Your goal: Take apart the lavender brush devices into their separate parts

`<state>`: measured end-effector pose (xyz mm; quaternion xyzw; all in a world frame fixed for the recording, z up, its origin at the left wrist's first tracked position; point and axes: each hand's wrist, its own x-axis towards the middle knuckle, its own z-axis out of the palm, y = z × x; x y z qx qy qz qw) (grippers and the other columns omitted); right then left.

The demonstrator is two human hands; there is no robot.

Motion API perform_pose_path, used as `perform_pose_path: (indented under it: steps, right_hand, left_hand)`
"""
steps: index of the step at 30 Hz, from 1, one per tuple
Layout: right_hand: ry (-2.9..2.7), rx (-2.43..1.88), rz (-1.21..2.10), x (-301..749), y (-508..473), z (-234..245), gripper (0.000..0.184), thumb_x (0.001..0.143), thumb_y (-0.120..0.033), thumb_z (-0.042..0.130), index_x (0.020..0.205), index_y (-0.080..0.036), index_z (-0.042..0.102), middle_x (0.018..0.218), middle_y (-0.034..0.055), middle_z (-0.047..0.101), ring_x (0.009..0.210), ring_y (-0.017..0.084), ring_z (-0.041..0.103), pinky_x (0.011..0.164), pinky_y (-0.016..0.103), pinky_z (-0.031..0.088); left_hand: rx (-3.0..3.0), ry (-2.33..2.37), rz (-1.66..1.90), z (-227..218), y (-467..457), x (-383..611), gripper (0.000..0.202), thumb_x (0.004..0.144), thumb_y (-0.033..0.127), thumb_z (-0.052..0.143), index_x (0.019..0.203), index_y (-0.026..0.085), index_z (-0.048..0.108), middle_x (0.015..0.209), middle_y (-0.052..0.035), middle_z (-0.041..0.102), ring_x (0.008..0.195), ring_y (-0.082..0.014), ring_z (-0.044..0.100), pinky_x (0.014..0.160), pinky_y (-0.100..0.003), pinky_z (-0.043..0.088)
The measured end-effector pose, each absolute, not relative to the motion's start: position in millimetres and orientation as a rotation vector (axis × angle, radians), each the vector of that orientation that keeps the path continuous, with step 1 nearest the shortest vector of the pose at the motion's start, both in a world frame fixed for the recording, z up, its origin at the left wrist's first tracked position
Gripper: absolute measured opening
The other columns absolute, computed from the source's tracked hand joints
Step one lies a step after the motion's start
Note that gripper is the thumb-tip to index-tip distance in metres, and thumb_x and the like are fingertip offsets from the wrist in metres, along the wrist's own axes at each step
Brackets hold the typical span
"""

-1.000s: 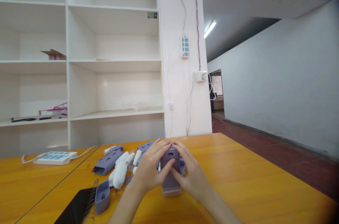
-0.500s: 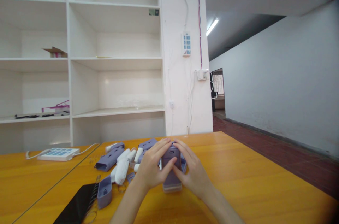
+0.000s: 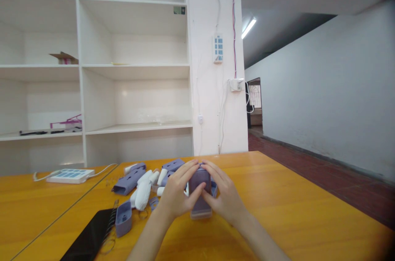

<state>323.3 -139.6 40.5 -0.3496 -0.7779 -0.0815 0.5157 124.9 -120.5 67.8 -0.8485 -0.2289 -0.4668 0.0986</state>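
Both of my hands grip one purple plastic housing [image 3: 200,195] that stands on the orange table [image 3: 293,207]. My left hand [image 3: 178,192] wraps its left side, thumb laid across the front. My right hand [image 3: 224,195] clasps the right side, fingertips meeting the left hand's at the top. The housing's clear lower end rests on the tabletop. Just left of my hands lie several purple shells [image 3: 128,180] and white handle-shaped parts [image 3: 143,195].
A purple cap-like piece [image 3: 123,224] and a black spiral notebook [image 3: 89,238] lie at the near left. A white power strip [image 3: 70,175] with its cable sits on the adjoining table. White shelving [image 3: 132,67] stands behind; a red-floored corridor runs at right.
My hands and the purple housing keep the same grip. The camera has tipped slightly, so the whole scene sits a little higher in view.
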Motion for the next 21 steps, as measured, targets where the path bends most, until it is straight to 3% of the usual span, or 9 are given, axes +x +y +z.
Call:
perform_pose_path:
  steps: [6,14,16,19,21]
  right_hand:
    - [-1.898,-0.851,-0.162,323.2,-140.0,38.9,0.061,0.090,-0.022,0.063,0.148,-0.027,0.044,0.154,0.0086,0.050,0.142,0.025,0.046,0.119,0.044,0.041]
    - [-1.938,-0.910,-0.152,326.5,-151.4,35.4,0.073,0.096,-0.027,0.056,0.160,-0.026,0.020,0.165,0.0084,0.031,0.152,0.027,0.030,0.123,0.047,0.033]
    - [-1.871,-0.932,-0.166,332.1,-152.3,37.6,0.067,0.098,-0.028,0.054,0.158,-0.026,0.025,0.163,0.0097,0.034,0.149,0.027,0.034,0.122,0.048,0.035]
    - [-1.698,-1.032,-0.163,346.3,-147.6,39.4,0.047,0.100,-0.029,0.049,0.146,-0.025,0.044,0.148,0.0120,0.052,0.136,0.028,0.050,0.113,0.048,0.044]
    - [-1.617,-1.147,-0.138,358.7,-141.6,37.1,0.034,0.099,-0.030,0.047,0.131,-0.023,0.056,0.131,0.0124,0.065,0.122,0.029,0.060,0.103,0.046,0.050]
  left_hand:
    - [-2.535,-0.714,-1.404,62.7,-121.7,125.2,0.051,0.091,0.028,0.065,0.141,0.024,0.053,0.147,-0.0098,0.057,0.137,-0.0257,0.053,0.116,-0.046,0.046]
    - [-2.633,-0.756,-1.332,61.9,-127.2,121.4,0.058,0.093,0.027,0.062,0.148,0.027,0.043,0.156,-0.0104,0.046,0.145,-0.0280,0.042,0.121,-0.054,0.037]
    - [-2.661,-0.766,-1.319,62.6,-129.4,119.8,0.061,0.094,0.027,0.060,0.152,0.028,0.038,0.160,-0.0097,0.041,0.148,-0.0281,0.037,0.122,-0.055,0.034]
    - [-2.663,-0.831,-1.448,58.0,-129.1,118.6,0.069,0.095,0.029,0.061,0.156,0.029,0.029,0.162,-0.0109,0.036,0.150,-0.0297,0.031,0.123,-0.058,0.029]
    - [-2.661,-0.908,-1.649,51.4,-125.7,119.0,0.072,0.095,0.032,0.062,0.157,0.029,0.026,0.158,-0.0127,0.042,0.146,-0.0301,0.039,0.119,-0.057,0.036]
